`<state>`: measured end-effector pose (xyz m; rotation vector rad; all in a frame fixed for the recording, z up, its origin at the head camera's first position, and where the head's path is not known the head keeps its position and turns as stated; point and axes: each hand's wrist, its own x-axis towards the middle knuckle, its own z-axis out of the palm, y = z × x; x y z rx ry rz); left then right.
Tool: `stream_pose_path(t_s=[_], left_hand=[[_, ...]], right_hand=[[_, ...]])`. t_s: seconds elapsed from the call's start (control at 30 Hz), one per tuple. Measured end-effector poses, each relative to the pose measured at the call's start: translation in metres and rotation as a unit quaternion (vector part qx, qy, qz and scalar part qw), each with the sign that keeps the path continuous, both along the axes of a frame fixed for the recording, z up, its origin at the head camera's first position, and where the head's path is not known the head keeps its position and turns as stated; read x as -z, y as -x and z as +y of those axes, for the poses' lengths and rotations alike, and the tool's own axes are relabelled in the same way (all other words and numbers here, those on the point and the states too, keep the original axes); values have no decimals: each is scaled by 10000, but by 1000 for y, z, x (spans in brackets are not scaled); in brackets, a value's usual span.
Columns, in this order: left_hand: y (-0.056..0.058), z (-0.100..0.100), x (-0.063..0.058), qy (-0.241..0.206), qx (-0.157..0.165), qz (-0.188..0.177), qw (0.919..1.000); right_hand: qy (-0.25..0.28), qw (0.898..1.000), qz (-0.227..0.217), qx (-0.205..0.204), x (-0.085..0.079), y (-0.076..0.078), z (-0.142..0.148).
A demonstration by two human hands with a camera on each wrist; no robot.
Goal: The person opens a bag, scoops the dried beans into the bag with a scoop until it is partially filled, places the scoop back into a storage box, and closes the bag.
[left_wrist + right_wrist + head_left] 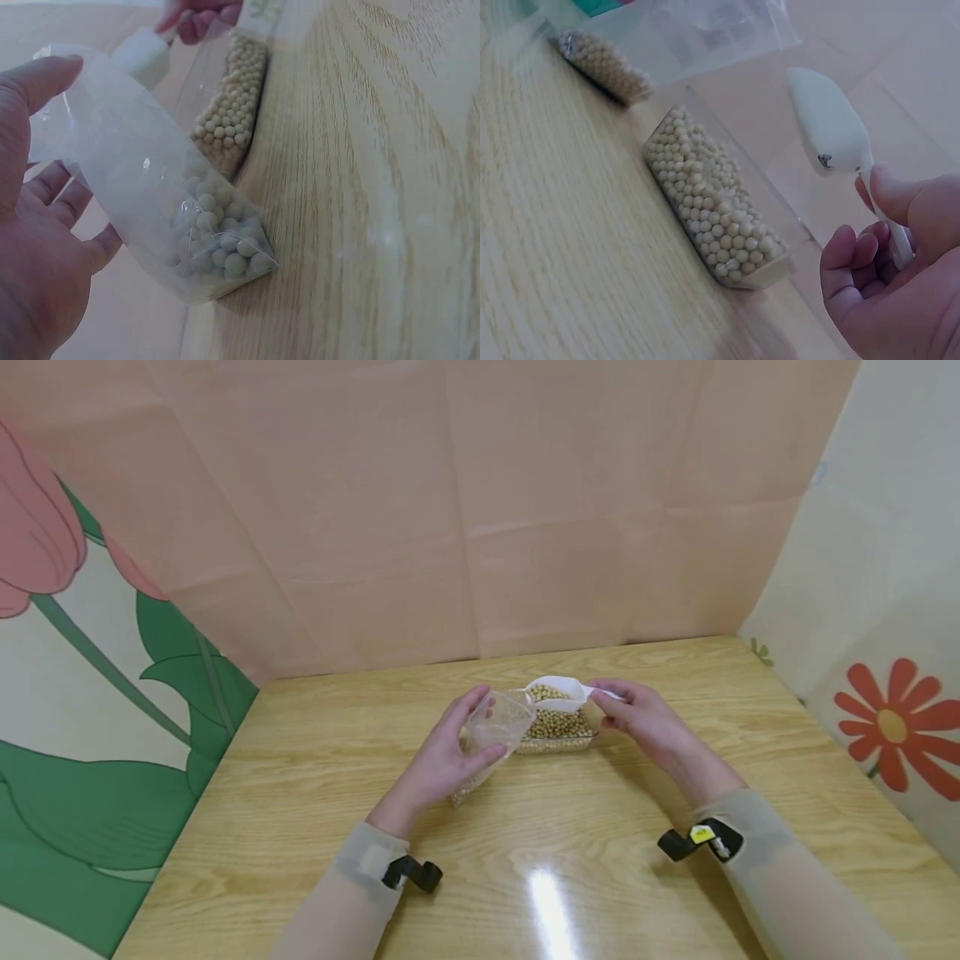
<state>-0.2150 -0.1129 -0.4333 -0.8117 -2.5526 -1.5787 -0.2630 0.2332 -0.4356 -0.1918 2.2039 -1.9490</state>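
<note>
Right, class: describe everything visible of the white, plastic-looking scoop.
The white, plastic-looking scoop has a rounded bowl holding pale, round bean-like pieces, and a slim handle within the person's right grip. A small dark mark shows on the bowl's outside. The scoop is raised above the clear rectangular container, its tip near the clear plastic bag.

No text, brand or number can be read in any view. A yellow label [702, 834] is borne by the black camera mount [677, 845] on the right sleeve [767, 837], but any print on it is too small to be made out. A small dark mark [825, 160] is seen on the white scoop [829, 120]; whether it is lettering cannot be told.
</note>
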Motion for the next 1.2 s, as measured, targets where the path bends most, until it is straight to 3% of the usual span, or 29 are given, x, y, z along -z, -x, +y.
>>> stream_pose_path(t_s=[0.47,0.97,1.2], left_hand=[[1,3,-1,-93,78,-42,9999],[1,2,0,-51,-6,-31,10000],[0,3,1,-101,7,-59,9999]], right_hand=[[234,9994,248,-39,-29,-11,-3],[-779,9924,888,-340,-51,-23,-24],[-1367,9839,1095,-359,-60,-27,-27]])
